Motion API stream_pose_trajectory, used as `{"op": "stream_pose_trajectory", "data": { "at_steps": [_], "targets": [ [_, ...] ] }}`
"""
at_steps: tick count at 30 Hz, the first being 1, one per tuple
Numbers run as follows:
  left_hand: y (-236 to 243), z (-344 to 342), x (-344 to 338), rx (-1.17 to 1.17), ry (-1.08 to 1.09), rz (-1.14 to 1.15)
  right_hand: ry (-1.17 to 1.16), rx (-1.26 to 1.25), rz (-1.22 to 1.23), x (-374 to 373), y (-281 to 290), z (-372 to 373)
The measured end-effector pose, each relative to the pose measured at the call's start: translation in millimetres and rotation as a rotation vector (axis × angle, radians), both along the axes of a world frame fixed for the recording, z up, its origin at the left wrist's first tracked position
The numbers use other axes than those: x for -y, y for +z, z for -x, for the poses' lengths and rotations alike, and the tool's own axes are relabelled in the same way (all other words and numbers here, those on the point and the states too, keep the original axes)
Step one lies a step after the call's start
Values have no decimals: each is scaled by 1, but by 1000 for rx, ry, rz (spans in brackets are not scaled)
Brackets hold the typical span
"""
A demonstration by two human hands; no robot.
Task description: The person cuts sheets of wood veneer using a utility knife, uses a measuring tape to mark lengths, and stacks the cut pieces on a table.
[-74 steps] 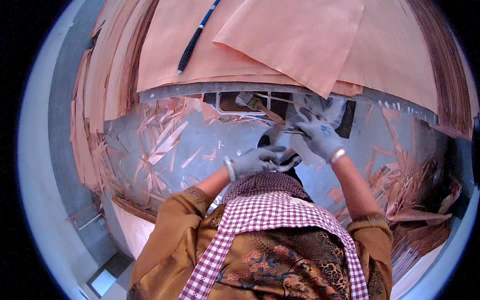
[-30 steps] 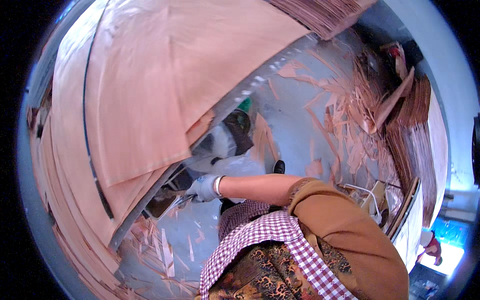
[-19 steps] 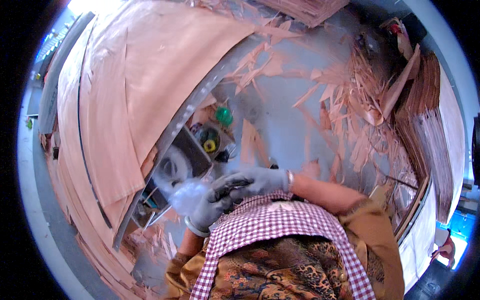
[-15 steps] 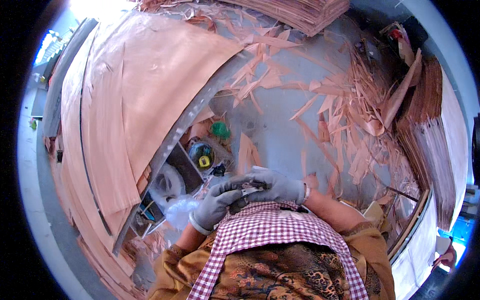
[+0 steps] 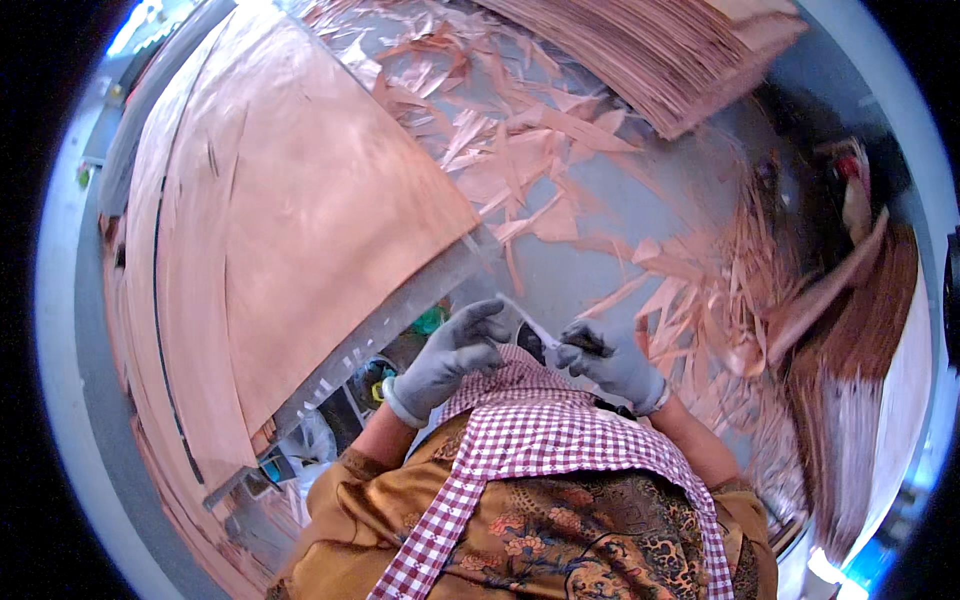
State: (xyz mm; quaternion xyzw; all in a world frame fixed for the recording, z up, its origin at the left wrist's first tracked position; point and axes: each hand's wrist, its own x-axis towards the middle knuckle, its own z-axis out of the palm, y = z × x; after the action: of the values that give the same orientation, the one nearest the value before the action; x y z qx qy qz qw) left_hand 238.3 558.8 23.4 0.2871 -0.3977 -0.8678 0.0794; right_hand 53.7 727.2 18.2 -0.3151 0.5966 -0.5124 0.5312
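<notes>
My left hand [image 5: 455,358], in a grey glove, is raised in front of the checked apron [image 5: 560,438]. Its fingers are bent but apart, and I see nothing in them. To the right, my gloved right hand [image 5: 618,366] is closed on a small dark object [image 5: 588,345], whose kind I cannot make out. A thin whitish strip [image 5: 530,322] runs from the right fingertips up and left, ending near the left fingers. Whether the strip is part of the dark object is unclear. Left of my left hand, large tan wood veneer sheets [image 5: 320,220] lie on the worktable.
Torn veneer strips [image 5: 545,160] litter the grey floor ahead. A thick veneer stack [image 5: 650,60] lies at the far side, another [image 5: 845,370] at the right. Under the worktable's edge sit a green item [image 5: 430,320], a yellow item [image 5: 378,391] and clear plastic [image 5: 316,436].
My hands were together over a small dark and metallic object; now they are apart, the right holding a dark object with the pale strip stretching from it. The whole view has shifted.
</notes>
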Motion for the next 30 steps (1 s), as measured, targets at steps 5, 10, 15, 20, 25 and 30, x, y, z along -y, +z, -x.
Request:
{"op": "stream_pose_trajectory", "data": {
  "at_steps": [5, 10, 15, 20, 25, 30],
  "targets": [
    [29, 99, 51, 87, -17, 84, 144, 49, -13, 71, 25, 104],
    [-4, 177, 88, 170, 128, -15, 274, 128, -44, 129, 15, 202],
    [-22, 243, 112, 129, 109, -206, 517, 81, 59, 213, 5, 294],
    [-15, 283, 139, -105, 717, -283, 836, 98, 16, 303, 11, 345],
    [-1, 304, 191, 93, 932, -148, 1012, 96, -2, 401, -3, 366],
    [-17, 314, 281, 210, 1116, 225, 1031, 63, 35, 501, -23, 382]
  ]
}}
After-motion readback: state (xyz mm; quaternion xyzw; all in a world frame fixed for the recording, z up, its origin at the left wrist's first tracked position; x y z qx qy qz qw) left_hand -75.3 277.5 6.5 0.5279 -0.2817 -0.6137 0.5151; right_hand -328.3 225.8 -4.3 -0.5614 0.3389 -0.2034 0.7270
